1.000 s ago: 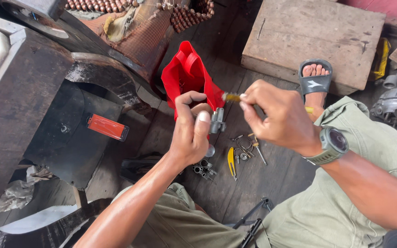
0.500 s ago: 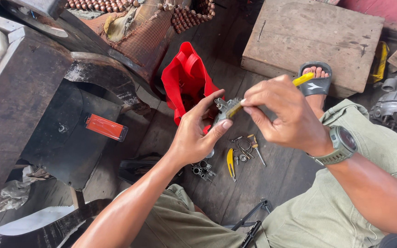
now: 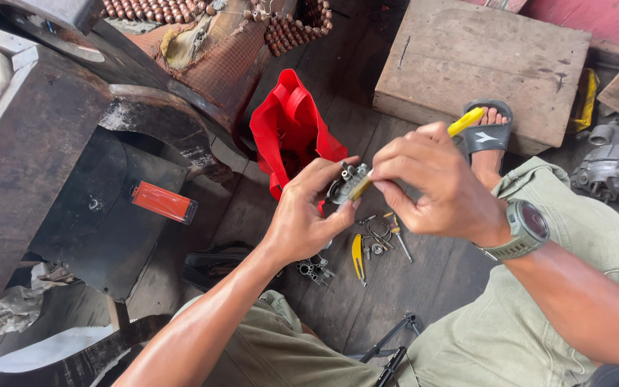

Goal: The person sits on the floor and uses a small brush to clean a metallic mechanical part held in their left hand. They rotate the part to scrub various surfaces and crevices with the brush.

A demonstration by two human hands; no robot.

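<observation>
My left hand [image 3: 304, 215] cradles a small grey metal engine part [image 3: 344, 182] between thumb and fingers, in front of a red cloth bag [image 3: 289, 129]. My right hand [image 3: 428, 183] grips a yellow-handled tool [image 3: 465, 122] whose tip rests on the top of the metal part. A grey watch [image 3: 524, 223] sits on my right wrist. Both hands hover above the wooden floor.
Small parts and tools lie on the floor below the hands: a yellow-handled tool [image 3: 357, 254], a small screwdriver [image 3: 399, 236], a metal cluster [image 3: 314, 269]. A wooden block [image 3: 481, 57] stands ahead, my sandalled foot [image 3: 487, 132] beside it. An engine casing [image 3: 617, 168] sits right, a dark vehicle body [image 3: 73, 186] left.
My left hand turned the metal part so its top faces up. My right hand swung the yellow tool from level to a slant and set its tip on the part.
</observation>
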